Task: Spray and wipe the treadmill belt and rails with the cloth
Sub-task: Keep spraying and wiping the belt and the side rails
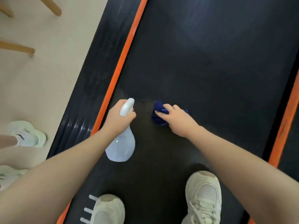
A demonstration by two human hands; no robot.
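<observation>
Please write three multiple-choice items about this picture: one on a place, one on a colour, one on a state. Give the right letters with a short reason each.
1. Where is the cloth?
A. on the belt
B. on the floor
C. on a chair

2. What colour is the stripe beside the belt?
A. green
B. orange
C. white

3. What does the left hand do?
A. hangs idle
B. presses the belt
C. grips the spray bottle

Answers: 1 A, the right hand holds it against the dark belt; 2 B, the stripe is bright orange; 3 C, its fingers curl round the bottle's neck.
</observation>
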